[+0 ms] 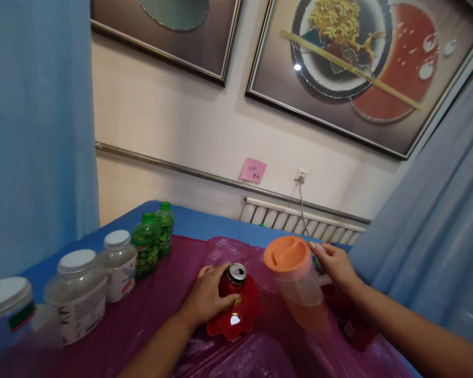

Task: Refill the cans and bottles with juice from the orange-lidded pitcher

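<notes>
My left hand [211, 296] is wrapped around an opened drink can [237, 274], its silver top facing up and its dark red side partly hidden by my fingers. The can stands on or just above a red scalloped-edge dish [244, 310]. To its right is a clear plastic pitcher [299, 291] with an orange lid and orange-brown liquid in its lower part. My right hand [335, 265] is closed at the pitcher's right side, just below the lid's edge, where the handle is mostly hidden by my fingers.
Two green bottles [145, 247] and several white-lidded jars [79, 299] line the left side. Dark red containers [358, 328] sit under my right forearm. Purple plastic sheeting [153, 310] covers the blue table [197, 223]. Blue curtains [35, 131] hang at both sides; a radiator [276, 212] is behind.
</notes>
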Tool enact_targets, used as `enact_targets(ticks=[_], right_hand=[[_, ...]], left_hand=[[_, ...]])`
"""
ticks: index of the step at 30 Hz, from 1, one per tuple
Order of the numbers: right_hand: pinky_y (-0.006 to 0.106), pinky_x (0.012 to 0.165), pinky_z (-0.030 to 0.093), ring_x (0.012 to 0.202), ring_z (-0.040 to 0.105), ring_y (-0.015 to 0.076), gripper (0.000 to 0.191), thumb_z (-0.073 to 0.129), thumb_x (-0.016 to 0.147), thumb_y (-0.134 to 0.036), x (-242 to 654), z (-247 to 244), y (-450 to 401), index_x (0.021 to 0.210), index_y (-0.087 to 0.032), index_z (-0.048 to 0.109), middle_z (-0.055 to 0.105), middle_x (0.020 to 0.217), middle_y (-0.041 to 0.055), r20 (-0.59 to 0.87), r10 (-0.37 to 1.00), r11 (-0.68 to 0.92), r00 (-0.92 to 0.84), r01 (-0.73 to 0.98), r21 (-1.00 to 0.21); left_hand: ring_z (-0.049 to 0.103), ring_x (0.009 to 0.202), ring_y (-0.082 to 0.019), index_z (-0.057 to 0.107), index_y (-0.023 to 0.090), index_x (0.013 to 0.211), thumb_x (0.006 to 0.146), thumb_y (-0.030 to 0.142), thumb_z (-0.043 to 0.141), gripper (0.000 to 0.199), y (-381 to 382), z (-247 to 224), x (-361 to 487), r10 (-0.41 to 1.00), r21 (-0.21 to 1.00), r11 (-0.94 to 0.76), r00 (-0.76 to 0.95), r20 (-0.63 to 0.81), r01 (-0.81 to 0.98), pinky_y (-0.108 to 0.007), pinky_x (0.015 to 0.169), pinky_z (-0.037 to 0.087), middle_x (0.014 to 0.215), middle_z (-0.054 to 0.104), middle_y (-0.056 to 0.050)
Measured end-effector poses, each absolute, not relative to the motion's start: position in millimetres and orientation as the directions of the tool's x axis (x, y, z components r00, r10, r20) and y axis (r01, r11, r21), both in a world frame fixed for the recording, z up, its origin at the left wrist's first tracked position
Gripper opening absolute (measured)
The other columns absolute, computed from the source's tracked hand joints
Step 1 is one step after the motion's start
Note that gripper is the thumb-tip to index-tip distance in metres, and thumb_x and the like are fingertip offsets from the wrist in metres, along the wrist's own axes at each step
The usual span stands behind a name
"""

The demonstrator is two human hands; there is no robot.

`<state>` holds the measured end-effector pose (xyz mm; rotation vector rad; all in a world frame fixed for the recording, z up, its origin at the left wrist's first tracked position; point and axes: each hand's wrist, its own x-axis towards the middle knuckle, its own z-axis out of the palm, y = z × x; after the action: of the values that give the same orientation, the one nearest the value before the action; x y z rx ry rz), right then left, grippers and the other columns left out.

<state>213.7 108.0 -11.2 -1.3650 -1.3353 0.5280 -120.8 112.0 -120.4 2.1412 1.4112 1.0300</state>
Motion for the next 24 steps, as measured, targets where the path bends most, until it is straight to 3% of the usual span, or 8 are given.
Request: enact_targets(ticks=[3,12,24], right_hand=[[0.023,0.043,0.031,0.044,0.037,0.0103,0.057,0.07,0.071,-0.071,207,-2,106,0.053,-0.022,0.049,0.042,0.045,-0.0064,0.329,0.934,0.235,0.142,0.449,-0.862],[0.023,0.042,0.03,0.044,0.036,0.0101,0.057,0.063,0.076,-0.072,198,6,116,0.054,-0.024,0.04,0.036,0.047,-0.0071,0.359,0.933,0.267,0.024,0.622,-0.736],[0.023,0.042,0.024,0.047,0.031,0.0098,0.058,0.064,0.077,-0.069,189,9,123,0.054,-0.025,0.034,0.031,0.05,-0.0067,0.381,0.923,0.298,-0.05,0.72,-0.627]], left_hand=[[0.058,0.123,-0.035,0.061,0.025,0.131,0.065,0.037,0.082,0.069,109,-119,-119,0.892,0.653,-0.447,0.248,0.378,0.611,-0.052,0.117,0.029,0.132,0.068,-0.009],[0.061,0.119,-0.032,0.06,0.024,0.127,0.064,0.033,0.083,0.068,106,-120,-117,0.874,0.628,-0.484,0.305,0.378,0.61,-0.05,0.117,0.029,0.128,0.07,-0.007],[0.062,0.118,-0.03,0.062,0.025,0.121,0.065,0.036,0.084,0.062,101,-116,-116,0.868,0.642,-0.496,0.334,0.367,0.584,-0.048,0.116,0.027,0.125,0.071,-0.005]])
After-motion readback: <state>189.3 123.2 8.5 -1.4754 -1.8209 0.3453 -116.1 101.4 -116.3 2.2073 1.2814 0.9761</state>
